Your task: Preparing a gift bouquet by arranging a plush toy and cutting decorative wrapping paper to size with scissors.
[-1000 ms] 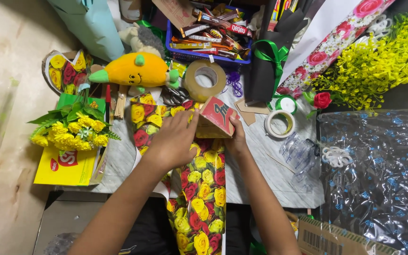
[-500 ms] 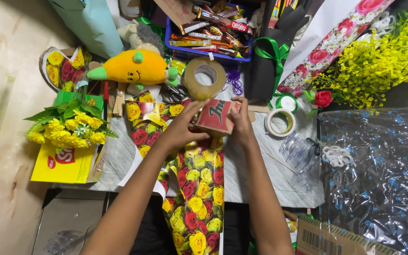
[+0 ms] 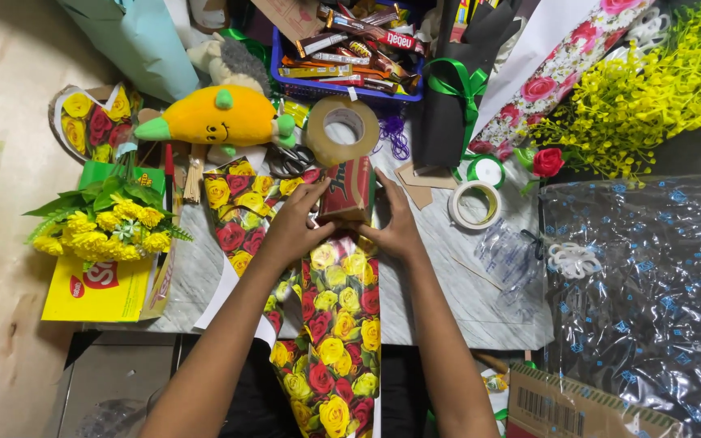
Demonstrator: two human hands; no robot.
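Note:
A small red box [image 3: 347,188] stands on a long sheet of wrapping paper printed with red and yellow roses [image 3: 336,332], which lies on the grey table [image 3: 436,280] and hangs over its near edge. My left hand [image 3: 295,229] grips the box's left side, with its fingers also pressing the paper. My right hand [image 3: 397,223] holds the box's right side. Both hands are closed around the box.
A roll of brown tape [image 3: 342,130] and scissors [image 3: 290,160] lie just beyond the box. An orange plush toy [image 3: 217,116], a yellow flower bunch [image 3: 111,223], white tape rolls [image 3: 475,203], a blue basket of snack bars [image 3: 342,49] and clear printed cellophane [image 3: 651,284] surround it.
Both hands have shifted from the paper up onto the red box, which now stands more upright and slightly farther from me.

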